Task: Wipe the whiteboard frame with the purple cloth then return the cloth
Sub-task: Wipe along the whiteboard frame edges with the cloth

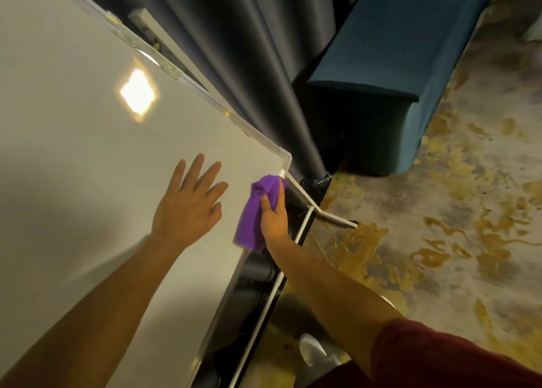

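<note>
A large whiteboard fills the left of the head view, tilted, with a pale metal frame along its edges. My left hand lies flat on the board surface, fingers spread, holding nothing. My right hand grips a purple cloth and presses it against the frame's lower edge, just below the board's corner. The cloth hangs bunched over the edge; part of it is hidden under my fingers.
Dark curtains hang behind the board. A teal sofa stands to the right on a grey and gold patterned carpet. The board's white stand leg juts out on the floor. My white shoe is near the stand.
</note>
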